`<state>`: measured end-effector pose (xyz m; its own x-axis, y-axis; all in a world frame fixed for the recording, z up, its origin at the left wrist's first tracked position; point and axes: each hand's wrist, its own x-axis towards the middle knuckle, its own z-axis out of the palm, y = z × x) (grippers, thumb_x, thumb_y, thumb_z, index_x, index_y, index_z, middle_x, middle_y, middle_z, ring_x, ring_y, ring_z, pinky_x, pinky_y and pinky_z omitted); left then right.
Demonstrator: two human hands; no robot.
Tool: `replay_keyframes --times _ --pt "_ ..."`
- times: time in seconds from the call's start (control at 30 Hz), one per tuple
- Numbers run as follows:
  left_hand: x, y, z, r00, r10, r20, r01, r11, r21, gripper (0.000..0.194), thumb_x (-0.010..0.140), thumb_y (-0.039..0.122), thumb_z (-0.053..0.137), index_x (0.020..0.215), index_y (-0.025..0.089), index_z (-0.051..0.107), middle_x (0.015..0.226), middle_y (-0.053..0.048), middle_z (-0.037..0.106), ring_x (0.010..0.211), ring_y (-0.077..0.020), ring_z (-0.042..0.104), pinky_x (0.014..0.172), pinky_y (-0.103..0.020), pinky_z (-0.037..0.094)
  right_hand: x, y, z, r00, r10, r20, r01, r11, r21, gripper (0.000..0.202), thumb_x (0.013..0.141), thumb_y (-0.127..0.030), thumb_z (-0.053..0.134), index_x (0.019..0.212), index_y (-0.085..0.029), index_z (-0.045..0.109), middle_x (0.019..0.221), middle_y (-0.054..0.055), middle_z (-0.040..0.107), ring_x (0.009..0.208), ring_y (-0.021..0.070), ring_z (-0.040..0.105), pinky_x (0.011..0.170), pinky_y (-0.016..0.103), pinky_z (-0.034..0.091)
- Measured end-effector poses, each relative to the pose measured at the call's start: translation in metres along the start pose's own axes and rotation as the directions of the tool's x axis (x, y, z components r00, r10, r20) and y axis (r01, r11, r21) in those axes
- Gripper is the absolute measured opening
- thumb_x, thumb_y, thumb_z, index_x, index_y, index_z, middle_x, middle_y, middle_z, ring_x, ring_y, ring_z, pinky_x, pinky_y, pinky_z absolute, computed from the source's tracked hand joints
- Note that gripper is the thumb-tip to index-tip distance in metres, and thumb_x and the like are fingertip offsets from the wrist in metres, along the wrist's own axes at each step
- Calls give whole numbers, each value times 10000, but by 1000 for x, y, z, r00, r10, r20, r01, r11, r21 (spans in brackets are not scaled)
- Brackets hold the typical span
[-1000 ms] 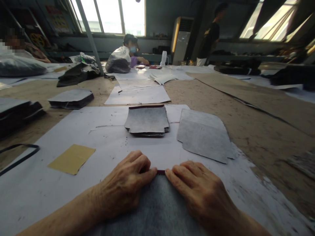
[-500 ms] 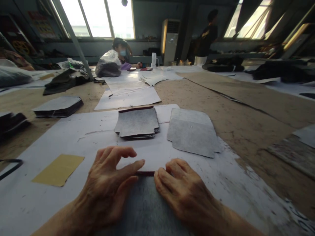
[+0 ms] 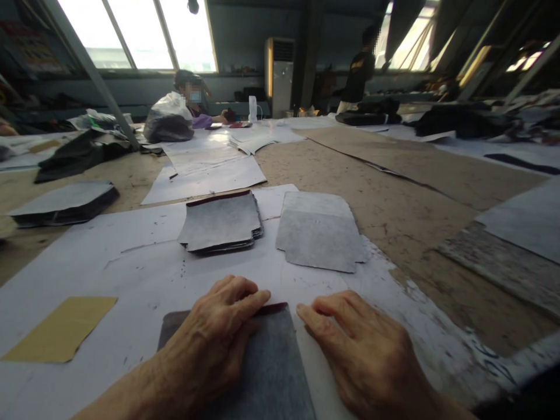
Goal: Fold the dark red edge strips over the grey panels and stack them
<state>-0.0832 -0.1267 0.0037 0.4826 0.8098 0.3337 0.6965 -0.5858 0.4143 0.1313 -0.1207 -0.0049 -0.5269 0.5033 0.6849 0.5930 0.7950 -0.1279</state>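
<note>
Where the lower centre of the frame fills with a grey sheet [image 3: 277,367], its far edge shows a dark red strip [image 3: 273,308], and the left hand [image 3: 219,329] lies across its upper part. The fingers of that hand are curled, with the foremost fingertip beside the red strip; whether they pinch the edge or only press on it, I cannot tell. At lower right, the right hand [image 3: 367,344] is half open with its fingers loosely bent, just beside the sheet's right edge and apart from it, over the large white paper [image 3: 144,262] beneath.

Above the hands, near the middle of the frame, sits a stack of grey pieces [image 3: 219,224], the top one with a dark red far edge. Just to the right of it a single grey piece [image 3: 321,233] lies flat, notched at its lower right corner. A yellow card [image 3: 61,329] rests at lower left, and another stack [image 3: 63,204] of grey pieces stands on the brown table [image 3: 420,233] at left.

Toward the upper left, a person with a purple sleeve [image 3: 202,121] sits behind a plastic bag [image 3: 168,119] of dark stuff, near a white bottle [image 3: 252,109]. At upper right, another person in a dark top [image 3: 357,79] stands.
</note>
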Motion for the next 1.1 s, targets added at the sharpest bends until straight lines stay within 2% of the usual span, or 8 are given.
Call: replay_keyframes --times 0.13,0.33,0.5,0.6,0.7,0.83,0.93,1.1 --pt "2 3 2 997 57 44 -56 998 -25 411 807 32 329 1132 205 511 927 -60 528 806 -161 492 707 -317 460 -4 -1 1 996 -61 64 64 997 -46 340 827 -49 338 987 -96 634 766 91 607 707 185 514 577 304 457" --pt "2 3 4 982 167 85 -168 986 8 503 677 34 387 1157 153 481 911 -92 508 779 -199 454 670 -379 421 -2 -3 4 992 -23 126 31 998 -63 363 816 -50 316 981 -94 636 773 97 591 730 200 502 592 332 454" --pt "3 3 5 978 192 80 -195 980 44 440 658 82 447 1090 134 514 863 -85 522 739 -201 443 647 -375 372 -1 2 5 992 83 92 -89 994 61 268 808 -56 396 927 -119 628 778 68 594 720 172 502 620 306 449" --pt "2 2 8 977 208 52 -211 975 68 437 656 119 467 1089 140 519 889 -79 541 751 -203 450 667 -378 345 2 2 6 985 144 98 -153 985 83 258 791 -41 434 965 -110 611 768 63 591 715 171 507 614 300 449" --pt "1 2 12 978 209 20 -210 970 121 440 662 135 459 1097 152 524 909 -69 561 777 -211 462 702 -396 319 4 -1 7 988 84 131 -93 994 65 318 791 -55 407 1043 -94 597 757 80 581 703 188 501 571 310 443" --pt "-1 4 14 977 209 -29 -200 961 192 422 691 99 423 1088 175 546 899 -49 585 782 -203 490 754 -425 288 3 -7 7 986 17 166 -11 999 -36 368 790 -59 330 1013 -86 622 772 106 576 718 210 487 581 349 441" --pt "-5 4 7 978 184 -102 -155 957 246 375 755 74 415 1089 173 553 928 -58 585 820 -201 506 801 -441 290 0 -9 7 979 -22 201 44 994 -105 404 783 -33 302 1032 -79 618 832 113 595 776 229 496 628 384 451" --pt "-25 -16 -22 989 114 -99 -88 968 234 299 837 72 439 1089 188 549 910 -52 552 774 -155 502 716 -335 386 0 -7 8 984 -25 176 41 996 -85 430 761 -18 304 1031 -104 627 845 99 608 759 225 517 604 374 468"
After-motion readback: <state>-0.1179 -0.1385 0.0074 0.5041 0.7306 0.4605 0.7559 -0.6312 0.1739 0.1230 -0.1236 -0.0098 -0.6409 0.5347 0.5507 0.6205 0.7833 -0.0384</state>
